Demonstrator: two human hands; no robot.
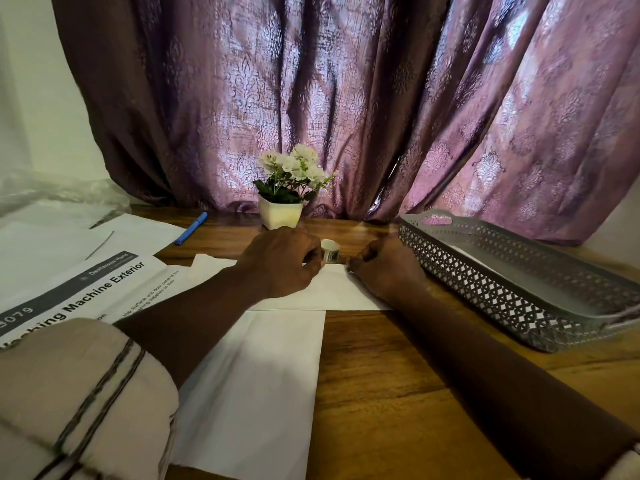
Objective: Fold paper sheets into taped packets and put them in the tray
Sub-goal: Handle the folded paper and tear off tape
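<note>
Both hands rest on a folded paper packet [332, 289] lying near the middle of the wooden table [398, 393]. Left hand [284, 261] is curled, its fingers closed around a small roll of tape [329, 251] held at the far edge of the packet. Right hand [384, 268] lies with fingertips pinched together at the packet's far edge, just beside the roll; whether a tape end sits between those fingertips cannot be told. A beige sleeve [79, 400] with dark stripes covers the left upper arm at the near left corner.

A second white sheet [256, 393] lies flat toward the near edge, partly under the left forearm and touching the packet's near edge. Printed sheets [90, 289] with bold black lettering are spread along the left edge. A blue pen [191, 227] lies beside them toward the far edge. A grey perforated tray [519, 285] stands along the right edge, well clear of the hands; a pale sheet shows inside it. A white pot of white flowers [281, 213] stands at the far edge against a purple patterned curtain [346, 98].
</note>
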